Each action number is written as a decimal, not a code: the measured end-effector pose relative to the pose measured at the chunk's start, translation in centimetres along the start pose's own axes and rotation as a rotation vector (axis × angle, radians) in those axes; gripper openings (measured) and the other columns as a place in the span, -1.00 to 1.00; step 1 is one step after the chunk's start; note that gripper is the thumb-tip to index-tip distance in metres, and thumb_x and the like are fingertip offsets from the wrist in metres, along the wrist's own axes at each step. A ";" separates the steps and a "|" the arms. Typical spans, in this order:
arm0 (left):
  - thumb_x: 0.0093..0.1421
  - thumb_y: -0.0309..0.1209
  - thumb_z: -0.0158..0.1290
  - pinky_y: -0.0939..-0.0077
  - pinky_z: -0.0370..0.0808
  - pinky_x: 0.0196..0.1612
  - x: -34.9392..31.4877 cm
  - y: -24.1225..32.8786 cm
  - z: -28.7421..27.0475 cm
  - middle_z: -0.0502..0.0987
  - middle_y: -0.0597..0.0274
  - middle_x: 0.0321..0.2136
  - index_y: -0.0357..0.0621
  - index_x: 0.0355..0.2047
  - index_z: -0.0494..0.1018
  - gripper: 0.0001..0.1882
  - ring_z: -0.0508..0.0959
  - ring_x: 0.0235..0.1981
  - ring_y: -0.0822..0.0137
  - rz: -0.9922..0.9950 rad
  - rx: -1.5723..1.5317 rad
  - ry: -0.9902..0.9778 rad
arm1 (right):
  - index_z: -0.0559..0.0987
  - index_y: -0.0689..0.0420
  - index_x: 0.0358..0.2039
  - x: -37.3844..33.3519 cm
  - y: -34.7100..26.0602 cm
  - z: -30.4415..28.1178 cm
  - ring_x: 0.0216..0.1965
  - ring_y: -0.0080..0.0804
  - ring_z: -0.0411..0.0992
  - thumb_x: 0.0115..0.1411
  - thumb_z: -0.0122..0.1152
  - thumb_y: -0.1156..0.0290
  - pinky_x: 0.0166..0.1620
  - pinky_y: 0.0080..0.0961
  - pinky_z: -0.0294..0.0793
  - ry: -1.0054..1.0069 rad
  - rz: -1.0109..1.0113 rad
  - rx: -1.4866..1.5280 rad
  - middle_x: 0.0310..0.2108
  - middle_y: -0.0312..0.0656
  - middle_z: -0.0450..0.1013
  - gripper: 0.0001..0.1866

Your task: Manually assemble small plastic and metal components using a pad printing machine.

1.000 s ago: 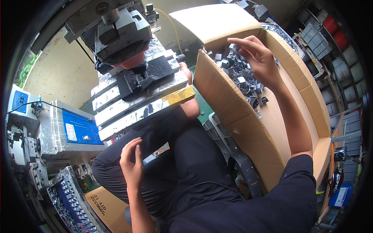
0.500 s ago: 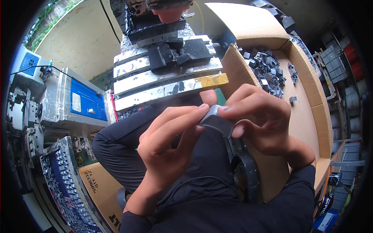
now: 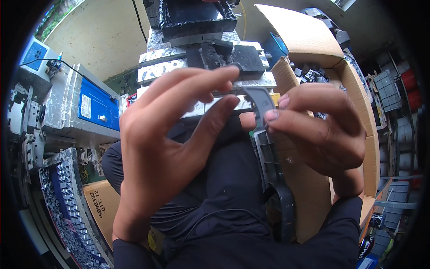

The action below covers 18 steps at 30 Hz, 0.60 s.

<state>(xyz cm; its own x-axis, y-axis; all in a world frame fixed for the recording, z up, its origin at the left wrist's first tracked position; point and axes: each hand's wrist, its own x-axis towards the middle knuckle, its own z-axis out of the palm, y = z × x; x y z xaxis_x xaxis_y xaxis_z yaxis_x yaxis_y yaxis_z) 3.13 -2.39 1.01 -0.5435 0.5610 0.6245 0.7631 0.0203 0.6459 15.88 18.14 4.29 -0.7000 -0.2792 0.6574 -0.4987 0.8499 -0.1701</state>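
Between the thumb and fingers of my right hand [image 3: 320, 127] is a small curved grey plastic part [image 3: 262, 102], held up at chest height. It is tilted, with a small dark mark on its outer face. To its left, my left hand [image 3: 163, 121] is open, thumb and fingers apart with nothing between them. Its fingertips are close to the part but not on it. Just beyond my hands, a black fixture block [image 3: 248, 60] sits on a paint-stained slotted metal bed [image 3: 161, 71]; my left fingers cover part of the bed.
Behind the fixture stands a black ink-smeared tray [image 3: 197, 31]. To my right, an open cardboard box [image 3: 371, 148] holds many small grey parts [image 3: 311, 74]. A blue-panelled metal cabinet [image 3: 101, 105] is at left, above a rack of shiny small parts [image 3: 71, 193] and another carton [image 3: 101, 201].
My left hand has let go of the grey part and moved left, its fingers spreading. My right hand keeps the part, now turned more upright and raised. The view has shifted slightly.
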 end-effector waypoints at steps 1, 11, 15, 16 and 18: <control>0.28 -0.48 0.30 0.51 0.54 -0.15 0.6 -0.7 -0.1 0.71 0.16 -0.13 -0.13 0.07 0.67 -0.66 0.64 -0.16 0.39 -0.011 0.035 0.021 | 0.75 0.13 -0.18 0.5 0.9 0.0 -0.20 -0.37 0.62 -0.01 0.57 0.65 -0.18 -0.43 0.66 0.012 -0.019 -0.040 -0.21 -0.18 0.56 -0.66; 0.43 -0.46 0.06 0.50 0.48 -0.03 2.9 -3.9 0.3 0.62 0.17 -0.20 -0.17 0.15 0.60 -0.67 0.51 -0.26 0.41 -0.130 0.257 -0.048 | 0.77 0.20 -0.25 4.0 5.3 4.2 -0.27 -0.38 0.63 0.12 0.45 0.73 -0.20 -0.47 0.61 0.087 0.005 -0.003 -0.29 -0.17 0.63 -0.80; 0.43 -0.46 0.07 0.51 0.47 -0.04 2.7 -4.1 0.4 0.57 0.15 -0.23 -0.15 0.15 0.61 -0.68 0.52 -0.26 0.41 -0.159 0.186 -0.040 | 0.76 0.21 -0.26 4.3 5.2 4.4 -0.27 -0.36 0.63 0.10 0.45 0.74 -0.20 -0.47 0.61 0.053 0.010 -0.032 -0.29 -0.16 0.62 -0.79; 0.43 -0.46 0.08 0.52 0.47 -0.04 2.7 -4.2 0.4 0.58 0.13 -0.21 -0.14 0.15 0.61 -0.68 0.53 -0.25 0.41 -0.140 0.172 -0.039 | 0.76 0.22 -0.26 4.4 5.1 4.4 -0.27 -0.35 0.63 0.10 0.44 0.75 -0.20 -0.47 0.61 0.038 0.016 -0.045 -0.29 -0.16 0.62 -0.79; 0.41 -0.45 0.10 0.49 0.48 -0.02 2.6 -4.2 0.4 0.60 0.11 -0.19 -0.14 0.15 0.61 -0.67 0.55 -0.22 0.38 -0.125 0.170 -0.026 | 0.75 0.23 -0.26 4.4 4.7 4.6 -0.27 -0.34 0.63 0.10 0.43 0.75 -0.19 -0.46 0.62 0.027 0.039 -0.043 -0.30 -0.15 0.62 -0.80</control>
<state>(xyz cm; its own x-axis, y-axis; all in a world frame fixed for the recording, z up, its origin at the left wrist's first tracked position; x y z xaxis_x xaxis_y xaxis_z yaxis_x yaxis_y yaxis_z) -1.36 -0.69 -0.32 -0.6304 0.5664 0.5308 0.7394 0.2297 0.6329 8.08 18.86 3.00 -0.7043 -0.2334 0.6705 -0.4480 0.8787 -0.1647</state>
